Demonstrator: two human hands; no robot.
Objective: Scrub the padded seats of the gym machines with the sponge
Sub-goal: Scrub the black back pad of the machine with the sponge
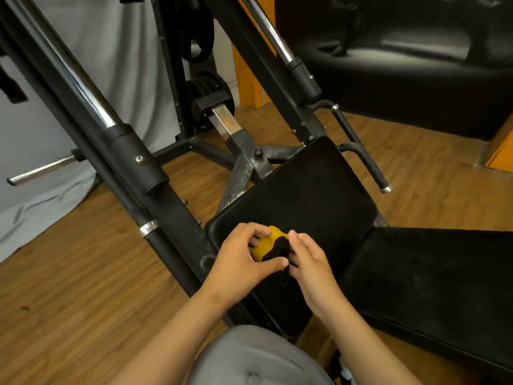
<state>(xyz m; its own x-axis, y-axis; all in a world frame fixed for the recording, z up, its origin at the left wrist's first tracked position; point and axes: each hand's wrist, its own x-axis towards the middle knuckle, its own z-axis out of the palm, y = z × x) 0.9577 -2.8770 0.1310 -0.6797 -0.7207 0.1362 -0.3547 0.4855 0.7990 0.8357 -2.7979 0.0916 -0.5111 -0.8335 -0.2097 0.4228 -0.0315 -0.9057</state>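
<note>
Holding a yellow sponge (266,244) between both hands, the person leans over the near left corner of the machine's black seat pad (305,184). The left hand (241,252) grips the yellow body, fingers curled over its top and thumb stretched along its near side. The right hand (309,263) pinches the sponge's dark scouring layer (277,250), which looks crumpled, with a strip of it trailing down between the two hands. Whether the sponge touches the pad or sits just above it cannot be told from this angle. The seat pad tilts away from the camera, and a longer black back pad (433,287) lies just beside its near right edge, running off to the right. A black steel frame (177,223) slants along the left of the seat, carrying a chrome guide rod (75,76). A second chrome rod (273,37) slants down on the far side. A black grip handle (363,157) with a metal end cap sticks out beside the seat's far right corner. Black weight plates (206,87) sit on a peg behind the frame. The floor (83,273) is brown wood planking, and a grey cloth backdrop (111,51) hangs at the left and pools onto it. A black leather sofa (402,79) stands at the upper right. The person's grey-clad knee (258,357) fills the bottom centre.
</note>
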